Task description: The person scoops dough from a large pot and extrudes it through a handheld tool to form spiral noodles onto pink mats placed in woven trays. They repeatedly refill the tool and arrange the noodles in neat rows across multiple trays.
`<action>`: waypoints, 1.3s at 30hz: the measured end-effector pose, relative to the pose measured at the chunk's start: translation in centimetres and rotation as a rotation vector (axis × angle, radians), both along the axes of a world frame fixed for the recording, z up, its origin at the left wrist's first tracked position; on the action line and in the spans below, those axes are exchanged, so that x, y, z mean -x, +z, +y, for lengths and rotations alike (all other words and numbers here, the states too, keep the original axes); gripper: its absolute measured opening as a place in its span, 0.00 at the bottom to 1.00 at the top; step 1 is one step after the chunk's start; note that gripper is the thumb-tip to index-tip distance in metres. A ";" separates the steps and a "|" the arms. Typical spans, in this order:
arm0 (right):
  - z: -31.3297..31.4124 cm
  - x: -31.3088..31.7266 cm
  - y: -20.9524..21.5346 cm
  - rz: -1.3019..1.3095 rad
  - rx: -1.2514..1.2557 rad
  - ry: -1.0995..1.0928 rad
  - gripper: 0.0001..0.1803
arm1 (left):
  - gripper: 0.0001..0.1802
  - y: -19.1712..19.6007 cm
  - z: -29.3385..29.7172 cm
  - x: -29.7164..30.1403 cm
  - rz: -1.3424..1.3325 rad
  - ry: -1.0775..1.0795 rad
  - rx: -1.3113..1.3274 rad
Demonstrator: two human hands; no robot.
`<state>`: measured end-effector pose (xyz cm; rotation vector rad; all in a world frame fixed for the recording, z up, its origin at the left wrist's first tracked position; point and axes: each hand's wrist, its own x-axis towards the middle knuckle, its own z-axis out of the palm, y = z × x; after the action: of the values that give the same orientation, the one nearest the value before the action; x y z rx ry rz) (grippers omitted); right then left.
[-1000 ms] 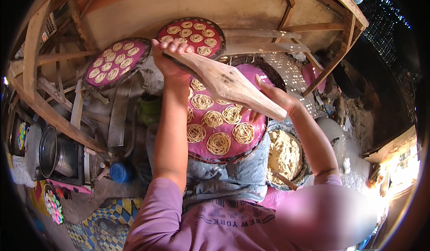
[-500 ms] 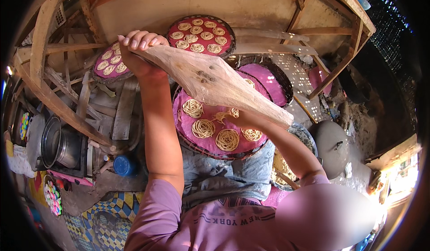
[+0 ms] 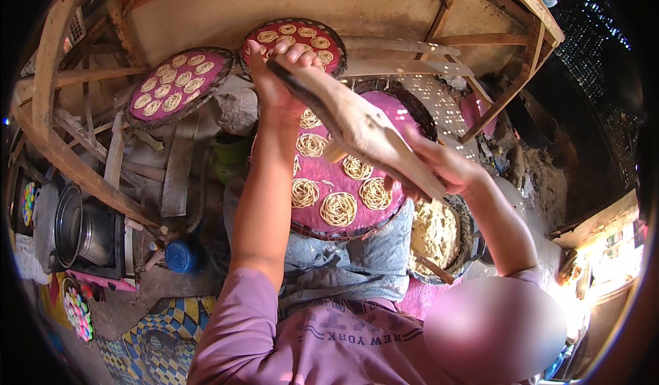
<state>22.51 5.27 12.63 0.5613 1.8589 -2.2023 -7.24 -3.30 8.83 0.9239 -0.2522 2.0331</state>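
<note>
I've got the wooden press (image 3: pixel 357 127) up over the pink tray (image 3: pixel 384 210) on my lap, long axis running from far-left down to near-right. My left hand (image 3: pixel 278 69) has the far end, fingers wrapped shut round it; my right hand (image 3: pixel 439 168) clamps the near end, thumb on top. Both equally on it, neither nearer. Press hangs above the tray, not touching; directly below are noodle coils (image 3: pixel 340 208), abt 7 showing, rest hidden by press + arm. Tray's far-right part looks bare. Bowl of dough (image 3: pixel 432 234) sits just beside tray's right edge. Two filled trays (image 3: pixel 175 86), (image 3: pixel 295 38) lean on the wall beyond, well apart from my hands. Nothing blocks the way down.
</note>
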 end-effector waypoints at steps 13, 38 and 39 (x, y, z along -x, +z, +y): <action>-1.6 5.7 -0.1 -0.415 -0.667 0.054 0.41 | 0.22 -8.9 0.5 2.8 -0.397 0.062 0.110; 2.2 4.9 -10.7 0.133 0.567 -0.007 0.42 | 0.17 -12.2 2.5 2.7 -0.396 -0.216 -0.097; 2.2 5.3 -11.7 0.140 0.505 0.005 0.39 | 0.17 -12.5 2.5 2.6 -0.411 -0.205 -0.110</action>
<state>17.25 7.48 0.97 0.3087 1.2663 -2.6264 -9.79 -0.78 -3.65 0.5102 -0.6609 2.0140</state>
